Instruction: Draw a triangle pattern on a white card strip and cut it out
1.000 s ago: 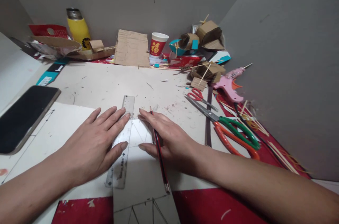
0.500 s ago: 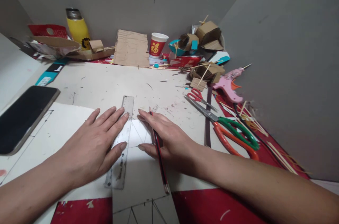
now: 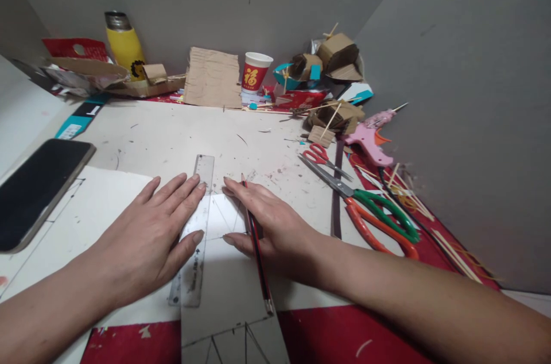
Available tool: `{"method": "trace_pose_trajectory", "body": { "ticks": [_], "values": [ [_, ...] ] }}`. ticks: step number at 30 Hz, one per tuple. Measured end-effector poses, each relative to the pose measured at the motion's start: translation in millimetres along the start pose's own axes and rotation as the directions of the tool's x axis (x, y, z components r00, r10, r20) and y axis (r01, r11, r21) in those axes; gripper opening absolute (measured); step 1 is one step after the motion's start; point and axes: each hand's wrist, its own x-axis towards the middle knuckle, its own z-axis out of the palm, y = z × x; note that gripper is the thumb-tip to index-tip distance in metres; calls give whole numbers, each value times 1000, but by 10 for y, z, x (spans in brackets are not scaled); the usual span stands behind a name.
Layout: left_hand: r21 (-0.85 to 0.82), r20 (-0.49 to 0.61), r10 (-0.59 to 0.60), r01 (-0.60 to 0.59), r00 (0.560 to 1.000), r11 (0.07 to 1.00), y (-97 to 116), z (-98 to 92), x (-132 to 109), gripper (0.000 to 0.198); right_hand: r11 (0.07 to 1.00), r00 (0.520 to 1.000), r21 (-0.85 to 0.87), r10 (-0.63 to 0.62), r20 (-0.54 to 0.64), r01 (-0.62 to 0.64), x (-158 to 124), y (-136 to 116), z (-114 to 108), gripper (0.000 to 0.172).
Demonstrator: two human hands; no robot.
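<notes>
My left hand (image 3: 166, 232) lies flat with fingers spread, pressing a clear plastic ruler (image 3: 198, 272) onto a white paper strip (image 3: 228, 289). Pencilled slanting lines mark both the far and near ends of the strip. Against the strip's right side rests my right hand (image 3: 269, 217), its thumb and fingers reaching over the paper. A red-and-black pencil (image 3: 259, 263) is held in that hand, its tip pointing away from me and its butt end towards me. How the fingers grip it is partly hidden.
To the left lie a phone (image 3: 43, 192) and a larger marked paper sheet (image 3: 107, 192). Green-and-orange scissors (image 3: 359, 197), small red scissors (image 3: 321, 154) and a pink glue gun (image 3: 372, 140) are on the right. Behind stand a yellow bottle (image 3: 124, 45), cardboard (image 3: 212, 77) and a paper cup (image 3: 256, 74).
The ruler and my left hand have shifted very slightly left, along with a small shift of the whole view. My right hand keeps its pose with the pencil.
</notes>
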Motion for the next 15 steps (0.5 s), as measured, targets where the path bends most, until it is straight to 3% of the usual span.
{"method": "trace_pose_trajectory", "body": {
  "ticks": [15],
  "values": [
    [5,5,-20,20,1000,1000,10,23,1,63,999,999,-19,-28,-31,27,-1,31,31,78]
  ]
}}
